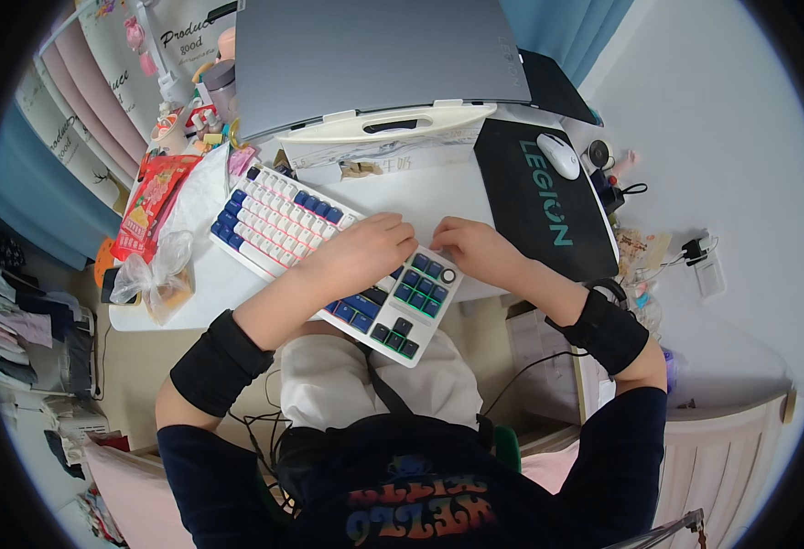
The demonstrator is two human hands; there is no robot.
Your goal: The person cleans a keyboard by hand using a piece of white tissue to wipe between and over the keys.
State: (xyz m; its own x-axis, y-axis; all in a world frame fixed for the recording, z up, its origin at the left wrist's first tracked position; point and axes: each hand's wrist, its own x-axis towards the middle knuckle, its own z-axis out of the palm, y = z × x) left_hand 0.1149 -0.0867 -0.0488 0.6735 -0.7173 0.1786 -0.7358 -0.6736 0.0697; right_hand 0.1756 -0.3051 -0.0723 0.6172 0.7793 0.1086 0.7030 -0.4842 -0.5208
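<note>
A white keyboard (278,222) with white and dark blue keys lies slantwise, its near right corner reaching past the table edge over my lap. Its keys glow red on the left and green at the right, where a round knob (448,274) sits in the corner. My left hand (374,242) rests across the upper middle of the keyboard, fingers curled in toward the far edge. Just beyond that edge, near the knob, my right hand (475,247) has its fingertips pinched together. The two hands nearly meet. Whatever lies between either hand's fingertips is too small or hidden.
Behind the keyboard, a large grey laptop (383,55) stands on a white stand (388,128). To the right, a white mouse (559,156) sits on a black mouse pad (539,206). Red packaging (153,206) and a knotted plastic bag (159,274) lie at the table's left end.
</note>
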